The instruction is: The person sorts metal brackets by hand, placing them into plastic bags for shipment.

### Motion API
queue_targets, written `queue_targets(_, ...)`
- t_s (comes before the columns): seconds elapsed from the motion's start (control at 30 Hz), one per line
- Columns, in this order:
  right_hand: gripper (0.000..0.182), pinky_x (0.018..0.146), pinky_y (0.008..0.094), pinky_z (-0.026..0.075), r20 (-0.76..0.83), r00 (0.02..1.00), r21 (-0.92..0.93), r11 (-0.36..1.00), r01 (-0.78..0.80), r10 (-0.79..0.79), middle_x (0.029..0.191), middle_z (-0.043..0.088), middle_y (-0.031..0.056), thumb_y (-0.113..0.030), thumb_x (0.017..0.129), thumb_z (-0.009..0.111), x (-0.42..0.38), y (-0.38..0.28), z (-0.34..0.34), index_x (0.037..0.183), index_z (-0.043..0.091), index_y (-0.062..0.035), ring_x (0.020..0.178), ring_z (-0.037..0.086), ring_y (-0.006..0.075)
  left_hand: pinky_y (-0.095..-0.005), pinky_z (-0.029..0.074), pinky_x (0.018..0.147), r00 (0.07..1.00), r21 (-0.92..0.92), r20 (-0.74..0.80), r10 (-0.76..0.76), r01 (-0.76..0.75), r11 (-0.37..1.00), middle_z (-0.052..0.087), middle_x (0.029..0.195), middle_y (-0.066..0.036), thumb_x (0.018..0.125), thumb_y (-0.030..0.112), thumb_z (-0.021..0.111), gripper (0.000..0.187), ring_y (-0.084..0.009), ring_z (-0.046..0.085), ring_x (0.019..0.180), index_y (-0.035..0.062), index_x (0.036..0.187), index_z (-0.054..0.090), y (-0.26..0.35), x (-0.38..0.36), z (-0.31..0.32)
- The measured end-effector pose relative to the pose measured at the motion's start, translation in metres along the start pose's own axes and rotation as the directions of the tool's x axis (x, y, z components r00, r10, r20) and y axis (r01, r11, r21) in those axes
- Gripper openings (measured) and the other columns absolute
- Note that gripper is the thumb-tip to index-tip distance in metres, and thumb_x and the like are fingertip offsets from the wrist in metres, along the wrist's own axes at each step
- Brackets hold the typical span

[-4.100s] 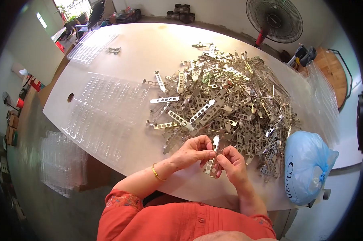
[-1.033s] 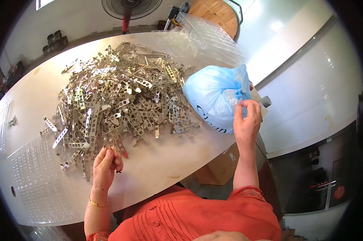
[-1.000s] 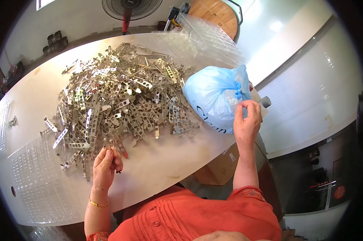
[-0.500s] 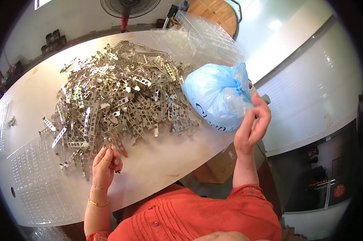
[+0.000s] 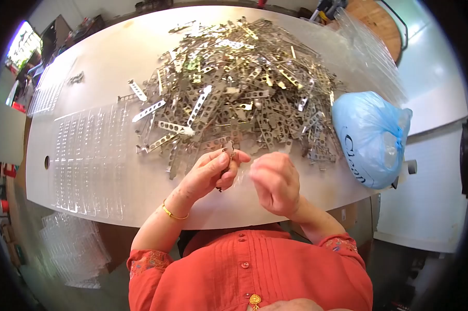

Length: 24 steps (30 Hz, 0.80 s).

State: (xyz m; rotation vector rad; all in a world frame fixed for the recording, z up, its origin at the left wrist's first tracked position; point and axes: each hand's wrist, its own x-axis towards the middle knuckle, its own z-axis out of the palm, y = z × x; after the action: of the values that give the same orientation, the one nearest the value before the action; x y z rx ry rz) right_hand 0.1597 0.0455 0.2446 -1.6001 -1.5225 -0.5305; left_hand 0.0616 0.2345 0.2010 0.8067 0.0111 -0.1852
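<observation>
A big heap of perforated metal strips (image 5: 239, 88) covers the middle of the white table (image 5: 114, 57). My left hand (image 5: 208, 173) sits at the heap's near edge, fingers pinched on a small metal piece (image 5: 228, 152). My right hand (image 5: 275, 182) hovers just right of it, blurred, fingers curled toward the left hand; whether it holds anything I cannot tell. A knotted blue plastic bag (image 5: 371, 137) lies at the table's right end.
A clear plastic compartment tray (image 5: 89, 155) lies on the table to the left, with another (image 5: 45, 96) farther back. Stacked clear trays (image 5: 371, 52) sit at the far right and more (image 5: 73, 249) below the table's left edge.
My right hand has left the blue bag and come in beside my left hand. The view has swung left, so the heap and bag now sit farther right.
</observation>
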Motion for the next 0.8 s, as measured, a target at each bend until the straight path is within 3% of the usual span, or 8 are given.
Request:
queue_targets(0.07,0.019,0.067,0.0381,0.051,0.044,0.974,-0.003,0.975,-0.223,0.223,0.093,0.064,0.0092,0.002,0.084,0.072,0.007,0.003,0.006,0.1,0.063,-0.0043,0.076,0.063,0.0285,-0.0228,0.033,0.054,0.993,-0.005,-0.029,0.114,-0.114,0.993,0.044,0.072,0.004,0.102,0.036,0.06,0.042,-0.0062,0.04,0.061,0.0015,0.126,0.058,-0.002,0.0,-0.001)
queue_targets(0.17,0.018,0.066,0.0367,0.051,0.133,0.926,0.098,0.925,-0.368,0.354,0.092,0.064,0.0104,0.002,0.086,0.07,0.006,0.013,0.017,0.101,0.063,-0.0034,0.077,0.064,0.0283,-0.0224,0.033,0.055,0.983,0.294,-0.09,0.158,-0.126,0.948,0.047,0.07,0.005,0.095,0.04,0.071,0.05,-0.0053,0.041,0.062,0.0037,0.126,0.055,0.004,-0.002,0.003)
queue_targets(0.2,0.019,0.066,0.0325,0.052,0.213,0.902,0.177,0.893,-0.415,0.377,0.093,0.065,0.0108,0.001,0.09,0.068,0.008,0.014,0.016,0.108,0.064,-0.0025,0.079,0.065,0.0252,-0.0226,0.034,0.054,0.977,0.341,-0.174,0.12,-0.055,0.939,0.048,0.071,0.005,0.096,0.031,0.072,0.035,-0.0057,0.042,0.06,0.007,0.116,0.058,0.003,-0.001,0.004)
queue_targets(0.3,0.026,0.076,0.0315,0.053,0.303,0.772,0.301,0.713,-0.634,0.559,0.099,0.066,0.0104,-0.009,0.096,0.067,0.01,0.01,0.014,0.121,0.063,-0.0022,0.088,0.067,0.0224,-0.0234,0.034,0.053,0.957,0.221,-0.264,0.122,-0.063,0.973,0.048,0.069,0.005,0.099,0.025,0.067,0.022,-0.006,0.04,0.058,0.0079,0.11,0.058,0.0,0.0,0.001)
queue_targets(0.43,0.039,0.09,0.0319,0.05,0.323,0.768,0.239,0.738,-0.631,0.552,0.109,0.067,0.0106,-0.02,0.098,0.066,0.012,0.022,-0.005,0.132,0.058,-0.0015,0.102,0.065,0.0195,-0.024,0.035,0.052,0.919,-0.006,-0.325,0.226,-0.241,0.971,0.046,0.067,0.004,0.102,0.019,0.062,0.01,-0.0069,0.042,0.057,0.0097,0.105,0.059,0.005,0.001,-0.004)
queue_targets(0.5,0.046,0.098,0.0346,0.047,0.437,0.634,0.332,0.541,-0.773,0.638,0.116,0.066,0.0121,-0.027,0.098,0.068,0.001,0.027,-0.013,0.134,0.055,-0.0011,0.111,0.061,0.0205,-0.0255,0.037,0.054,0.903,-0.009,-0.344,0.259,-0.279,0.96,0.046,0.068,0.004,0.103,0.017,0.061,0.008,-0.0082,0.041,0.056,0.0105,0.106,0.06,0.004,0.001,-0.007)
queue_targets(0.63,0.041,0.095,0.0285,0.048,0.545,0.473,0.466,0.219,-0.858,0.692,0.117,0.065,0.0062,-0.014,0.095,0.071,-0.014,0.029,-0.02,0.132,0.057,-0.0017,0.108,0.061,0.0134,-0.0267,0.039,0.055,0.873,-0.088,-0.403,0.275,-0.336,0.938,0.047,0.069,0.003,0.103,0.017,0.06,0.008,-0.0086,0.042,0.057,0.0105,0.107,0.061,-0.001,0.005,-0.007)
queue_targets(0.8,0.035,0.088,0.0223,0.048,0.431,0.444,0.558,0.155,-0.815,0.785,0.109,0.063,0.0001,-0.006,0.093,0.073,-0.012,0.032,-0.023,0.124,0.058,-0.0027,0.099,0.059,0.0064,-0.0271,0.039,0.056,0.864,-0.046,-0.412,0.289,-0.336,0.941,0.048,0.07,0.003,0.102,0.016,0.06,0.009,-0.0089,0.043,0.057,0.0101,0.109,0.061,-0.002,0.006,-0.008)
